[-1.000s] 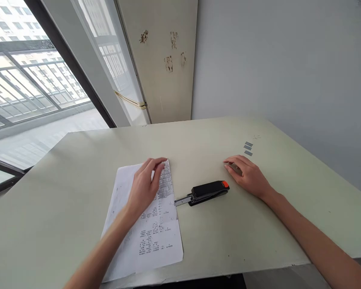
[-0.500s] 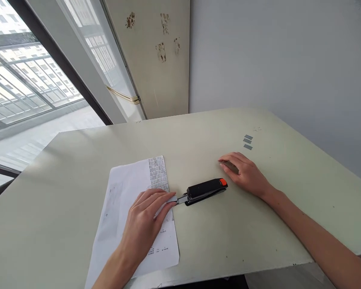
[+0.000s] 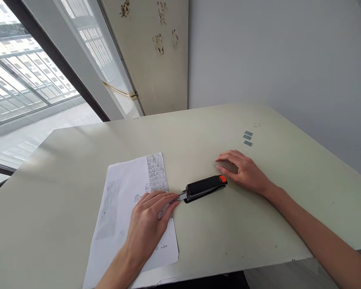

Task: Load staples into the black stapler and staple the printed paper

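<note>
A printed white sheet of paper (image 3: 124, 192) lies on the pale green table (image 3: 198, 132), near its front edge. My left hand (image 3: 149, 224) rests flat on the sheet with its fingers stretched out, the fingertips touching the metal nose of a black stapler (image 3: 203, 188) with an orange end. The stapler lies on the table just right of the sheet. My right hand (image 3: 243, 170) lies palm down on the table beside the stapler's orange end, fingers extended and holding nothing.
Three small grey staple strips (image 3: 248, 138) lie on the table beyond my right hand. A grey wall stands to the right and behind. A large window and its dark frame (image 3: 54, 60) run along the left.
My left hand slid from the top of the sheet down toward me and right, reaching the stapler's nose. My right hand has stayed in place. The view shifted slightly.
</note>
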`<state>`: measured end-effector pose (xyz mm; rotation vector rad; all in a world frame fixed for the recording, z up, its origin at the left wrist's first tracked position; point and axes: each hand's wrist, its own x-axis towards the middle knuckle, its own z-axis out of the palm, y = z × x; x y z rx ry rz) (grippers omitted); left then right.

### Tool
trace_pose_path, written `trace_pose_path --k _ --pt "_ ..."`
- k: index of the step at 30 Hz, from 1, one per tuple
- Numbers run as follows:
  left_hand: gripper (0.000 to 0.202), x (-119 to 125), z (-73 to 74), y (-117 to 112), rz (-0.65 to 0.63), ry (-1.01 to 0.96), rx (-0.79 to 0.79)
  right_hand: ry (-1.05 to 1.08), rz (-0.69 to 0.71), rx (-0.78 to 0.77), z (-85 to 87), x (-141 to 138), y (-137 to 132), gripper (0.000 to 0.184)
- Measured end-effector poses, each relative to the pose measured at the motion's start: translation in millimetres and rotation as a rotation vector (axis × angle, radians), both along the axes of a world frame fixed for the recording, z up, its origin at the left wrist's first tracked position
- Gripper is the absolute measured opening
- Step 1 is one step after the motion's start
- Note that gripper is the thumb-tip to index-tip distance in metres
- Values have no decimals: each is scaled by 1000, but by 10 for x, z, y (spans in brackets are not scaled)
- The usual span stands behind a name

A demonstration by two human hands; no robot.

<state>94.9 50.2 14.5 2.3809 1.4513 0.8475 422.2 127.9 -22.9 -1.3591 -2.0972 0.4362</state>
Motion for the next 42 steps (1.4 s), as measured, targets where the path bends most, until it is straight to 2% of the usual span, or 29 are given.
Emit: trace_pose_path --k 8,17,24,36,42 --pt "25 45 -35 -42 116 11 -79 -2 12 -3 13 2 -2 20" --pt "18 39 -40 -74 164 -29 -32 4 15 -17 -2 33 1 17" --pt "14 44 -1 -113 129 -10 113 -13 23 -15 29 33 4 18" --pt "18 77 72 -52 113 83 179 -28 42 -39 56 35 -1 20" --pt "16 88 25 -41 85 107 166 -23 37 -48 61 36 -6 21"
